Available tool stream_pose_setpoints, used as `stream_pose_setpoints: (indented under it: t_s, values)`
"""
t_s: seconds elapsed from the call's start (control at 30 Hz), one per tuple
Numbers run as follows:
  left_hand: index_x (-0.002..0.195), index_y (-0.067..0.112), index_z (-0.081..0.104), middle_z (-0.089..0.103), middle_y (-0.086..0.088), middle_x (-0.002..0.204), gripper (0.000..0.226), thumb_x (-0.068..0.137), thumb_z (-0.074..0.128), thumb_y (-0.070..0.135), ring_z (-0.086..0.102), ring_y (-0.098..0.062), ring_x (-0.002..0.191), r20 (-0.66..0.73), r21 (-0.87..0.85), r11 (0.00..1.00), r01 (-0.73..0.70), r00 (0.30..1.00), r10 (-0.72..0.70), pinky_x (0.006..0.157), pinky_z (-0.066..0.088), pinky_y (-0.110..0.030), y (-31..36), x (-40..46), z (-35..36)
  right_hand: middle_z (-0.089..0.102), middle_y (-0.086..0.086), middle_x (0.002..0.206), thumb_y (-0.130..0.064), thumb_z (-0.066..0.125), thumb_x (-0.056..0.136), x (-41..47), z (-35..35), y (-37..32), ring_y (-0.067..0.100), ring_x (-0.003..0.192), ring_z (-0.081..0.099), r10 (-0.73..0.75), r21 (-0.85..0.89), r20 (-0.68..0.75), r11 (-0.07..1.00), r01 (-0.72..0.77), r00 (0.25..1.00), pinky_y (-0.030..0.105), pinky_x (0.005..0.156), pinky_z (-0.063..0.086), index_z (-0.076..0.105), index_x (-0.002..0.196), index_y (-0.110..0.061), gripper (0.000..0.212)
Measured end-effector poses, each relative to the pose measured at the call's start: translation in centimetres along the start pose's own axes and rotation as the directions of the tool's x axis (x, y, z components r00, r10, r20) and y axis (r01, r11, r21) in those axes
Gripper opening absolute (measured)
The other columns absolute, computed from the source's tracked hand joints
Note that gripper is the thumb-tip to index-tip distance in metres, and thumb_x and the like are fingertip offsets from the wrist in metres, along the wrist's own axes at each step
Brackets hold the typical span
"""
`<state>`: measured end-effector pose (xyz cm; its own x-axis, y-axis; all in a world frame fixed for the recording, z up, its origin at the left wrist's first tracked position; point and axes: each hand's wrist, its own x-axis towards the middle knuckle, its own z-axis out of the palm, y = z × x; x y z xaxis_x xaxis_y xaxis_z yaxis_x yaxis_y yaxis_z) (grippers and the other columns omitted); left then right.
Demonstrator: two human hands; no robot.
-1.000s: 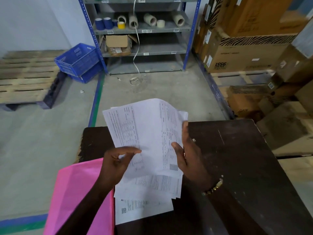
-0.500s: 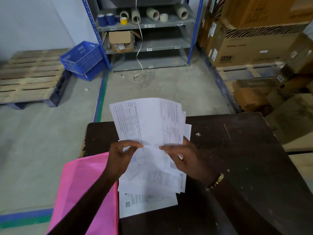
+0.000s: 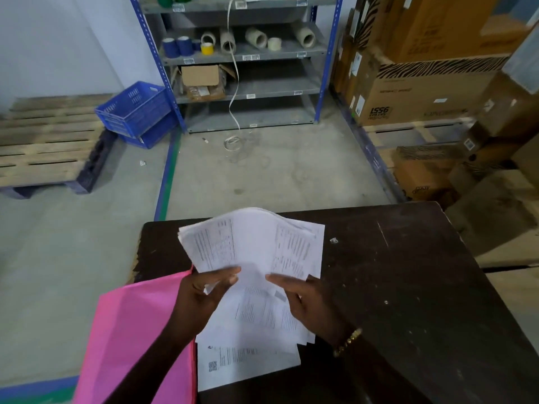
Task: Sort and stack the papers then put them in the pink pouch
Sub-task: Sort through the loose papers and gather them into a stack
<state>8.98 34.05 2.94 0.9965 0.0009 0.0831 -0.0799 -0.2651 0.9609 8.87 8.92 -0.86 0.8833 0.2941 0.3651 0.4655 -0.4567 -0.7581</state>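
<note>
Both hands hold a fanned sheaf of papers (image 3: 250, 246) above the dark worktop (image 3: 408, 287), near its far left corner. The left hand (image 3: 204, 290) pinches the sheaf's lower edge between thumb and curled fingers; the right hand (image 3: 309, 298) grips the same edge from the other side, thumb on top. More sheets (image 3: 248, 363) lie flat on the worktop beneath the hands — overlapping, not squared up. The pink pouch (image 3: 131, 330) lies at the worktop's left edge, hanging past it, just beside the flat sheets.
</note>
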Motion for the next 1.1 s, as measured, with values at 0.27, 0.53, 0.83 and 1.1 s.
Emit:
stream_pose_setpoints:
  t_s: [0.27,0.53,0.83,1.1]
  values:
    - [0.106,0.015,0.08,0.078,0.016,0.106,0.022,0.088,0.075,0.004,0.073,-0.002,0.105,0.02,0.062,0.997,0.054,0.998,-0.056,0.091,0.052,-0.01,-1.2,1.2,-3.2,0.071,-0.011,0.133,-0.013,0.072,0.1,1.1,-1.1,0.9,0.009,0.124,0.068,0.164,0.179,-0.011,0.971,-0.159,0.986,0.032,0.102,0.058,0.075,0.129,-0.017,0.03]
    - [0.102,0.028,0.083,0.079,0.012,0.11,0.023,0.084,0.077,0.015,0.07,0.0,0.108,-0.023,0.076,0.954,0.292,0.957,-0.291,0.097,0.055,-0.024,-6.1,-2.0,-10.8,0.013,-0.013,0.173,-0.071,0.087,0.063,4.7,-5.4,8.6,0.001,0.157,0.008,0.441,-0.31,0.369,0.888,-0.339,0.818,0.042,0.131,0.013,0.007,0.165,-0.042,0.133]
    - [0.1,0.017,0.082,0.08,0.011,0.102,0.022,0.086,0.076,0.002,0.071,0.006,0.097,-0.018,0.086,0.939,0.333,0.943,-0.333,0.084,0.051,-0.004,-9.0,-1.4,-9.9,-0.025,0.007,0.173,-0.099,0.067,0.051,5.6,-1.9,10.9,0.024,0.159,-0.026,0.517,-0.543,0.407,0.8,-0.256,0.753,0.048,0.13,-0.01,-0.031,0.158,-0.034,0.159]
    - [0.101,0.017,0.082,0.08,0.009,0.103,0.021,0.086,0.076,0.004,0.073,-0.001,0.099,-0.027,0.09,0.934,0.344,0.939,-0.343,0.086,0.053,-0.008,-10.5,-1.7,-9.8,-0.015,0.0,0.175,-0.08,0.07,0.075,4.0,-1.4,10.1,0.019,0.162,-0.013,0.487,-0.485,0.38,0.829,-0.279,0.786,0.038,0.13,-0.009,-0.027,0.161,-0.027,0.141]
